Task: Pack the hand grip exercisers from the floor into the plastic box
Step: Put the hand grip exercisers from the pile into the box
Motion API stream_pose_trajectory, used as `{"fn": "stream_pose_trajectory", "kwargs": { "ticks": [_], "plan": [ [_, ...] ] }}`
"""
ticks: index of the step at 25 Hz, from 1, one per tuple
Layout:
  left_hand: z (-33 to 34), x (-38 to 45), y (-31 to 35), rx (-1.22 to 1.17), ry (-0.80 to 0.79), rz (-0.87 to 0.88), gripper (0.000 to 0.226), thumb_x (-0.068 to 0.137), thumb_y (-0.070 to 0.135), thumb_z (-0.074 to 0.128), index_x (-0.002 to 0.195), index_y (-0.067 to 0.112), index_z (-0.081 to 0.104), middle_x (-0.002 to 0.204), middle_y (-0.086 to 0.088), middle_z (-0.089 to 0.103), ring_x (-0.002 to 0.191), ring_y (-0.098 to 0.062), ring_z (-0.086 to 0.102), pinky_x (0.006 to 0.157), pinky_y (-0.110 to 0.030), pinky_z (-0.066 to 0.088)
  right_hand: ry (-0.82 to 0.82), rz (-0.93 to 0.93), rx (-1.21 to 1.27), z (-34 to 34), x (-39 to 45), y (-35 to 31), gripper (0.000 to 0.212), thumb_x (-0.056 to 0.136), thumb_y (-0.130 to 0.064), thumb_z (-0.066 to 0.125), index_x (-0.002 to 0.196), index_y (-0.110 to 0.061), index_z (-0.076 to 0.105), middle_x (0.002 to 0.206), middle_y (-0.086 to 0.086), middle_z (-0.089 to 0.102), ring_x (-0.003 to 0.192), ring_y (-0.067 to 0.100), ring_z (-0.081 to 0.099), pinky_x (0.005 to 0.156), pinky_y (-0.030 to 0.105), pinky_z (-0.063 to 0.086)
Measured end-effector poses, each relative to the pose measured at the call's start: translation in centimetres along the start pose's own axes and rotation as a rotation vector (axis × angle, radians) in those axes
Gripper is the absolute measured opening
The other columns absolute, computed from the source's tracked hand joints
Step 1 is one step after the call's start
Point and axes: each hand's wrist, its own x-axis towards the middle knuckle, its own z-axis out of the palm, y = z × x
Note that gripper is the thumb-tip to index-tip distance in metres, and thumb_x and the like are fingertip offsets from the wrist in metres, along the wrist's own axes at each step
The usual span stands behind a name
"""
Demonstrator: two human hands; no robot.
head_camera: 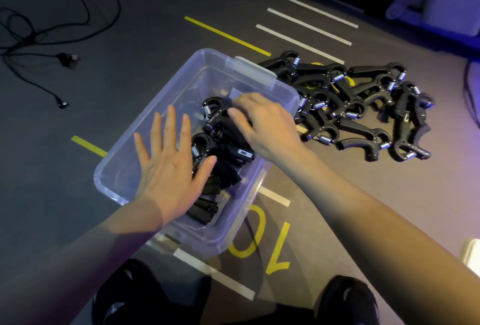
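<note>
Exercisers lie in two groups: a heap (pixel 358 106) of black, hooked handles with bright steel coil springs on the grey floor (pixel 78 143), just right of the plastic box (pixel 124 168), and a few more (pixel 220 148) already inside it. The box is clear, lidless, with a latch on its far rim. Over it the left hand (pixel 168 166) hovers flat, fingers straight and spread, while the right hand (pixel 262 124) curls its fingers onto the far exerciser in the box

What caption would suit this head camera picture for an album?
Both hands, left hand flat and right hand reaching, arrange exercisers in the box inside the plastic box; a pile waits on the floor.
</note>
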Motion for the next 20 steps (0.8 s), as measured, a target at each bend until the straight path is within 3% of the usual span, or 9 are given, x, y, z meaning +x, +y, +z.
{"fn": "stream_pose_trajectory", "kwargs": {
  "ticks": [2,4,8,11,14,17,20],
  "plan": [
    [-0.1,0.1,2.2,-0.024,0.023,0.097,0.084,0.086,0.068,0.011,0.149,0.015,-0.002,0.156,-0.006,-0.017,0.142,-0.025,-0.017,0.109,-0.05,-0.013,0.241,-0.011,0.103,-0.7,-2.1,2.5,0.049,0.094,-0.04,0.035,0.13,-0.011,0.053,0.135,0.006,0.052,0.124,0.024,0.048,0.098,0.035,0.039],
    [0.0,0.3,4.4,-0.025,0.01,0.181,0.085,0.081,0.066,0.005,0.149,0.016,-0.004,0.156,-0.005,-0.016,0.143,-0.024,-0.015,0.108,-0.048,-0.013,0.302,0.107,0.114,-0.5,-4.3,6.6,0.053,0.094,-0.036,0.036,0.136,-0.006,0.047,0.141,0.01,0.045,0.13,0.024,0.042,0.107,0.033,0.032],
    [0.9,0.8,7.6,-0.005,-0.033,0.281,0.086,0.077,0.066,0.001,0.148,0.017,-0.01,0.156,-0.004,-0.017,0.144,-0.024,-0.012,0.111,-0.046,-0.009,0.148,0.504,0.052,0.6,-8.4,14.4,0.054,0.098,-0.036,0.039,0.143,-0.008,0.035,0.152,0.011,0.029,0.14,0.028,0.026,0.113,0.037,0.023],
    [1.9,0.8,8.8,0.02,-0.072,0.321,0.087,0.077,0.066,0.0,0.147,0.017,-0.013,0.157,-0.005,-0.012,0.144,-0.025,-0.007,0.113,-0.048,-0.003,-0.119,0.697,-0.089,0.8,-10.1,18.6,0.058,0.099,-0.044,0.033,0.149,-0.016,0.023,0.159,0.01,0.009,0.145,0.032,0.007,0.118,0.044,0.012],
    [2.7,0.5,9.1,0.014,-0.142,0.316,0.087,0.073,0.068,-0.005,0.141,0.019,-0.026,0.157,0.001,-0.012,0.144,-0.023,-0.008,0.114,-0.046,-0.004,-0.22,0.898,-0.038,0.0,-10.1,21.4,0.056,0.098,-0.049,0.029,0.147,-0.023,0.027,0.159,0.009,0.001,0.145,0.036,0.0,0.118,0.049,0.009],
    [3.0,0.5,9.3,0.019,-0.179,0.298,0.083,0.072,0.069,-0.006,0.132,0.021,-0.038,0.157,0.004,-0.009,0.144,-0.021,-0.01,0.114,-0.045,-0.006,-0.307,0.879,0.128,-1.0,-9.8,22.5,0.047,0.101,-0.035,0.026,0.139,-0.01,0.038,0.156,0.016,0.013,0.145,0.039,0.001,0.118,0.046,0.009],
    [3.0,0.6,9.4,0.006,-0.204,0.284,0.08,0.073,0.069,-0.004,0.127,0.024,-0.043,0.158,0.004,-0.007,0.144,-0.021,-0.011,0.114,-0.043,-0.007,-0.309,0.901,0.212,-0.9,-9.6,24.2,0.05,0.103,-0.034,0.026,0.147,-0.011,0.027,0.159,0.011,0.007,0.147,0.03,0.003,0.117,0.039,0.009]
  ]
}}
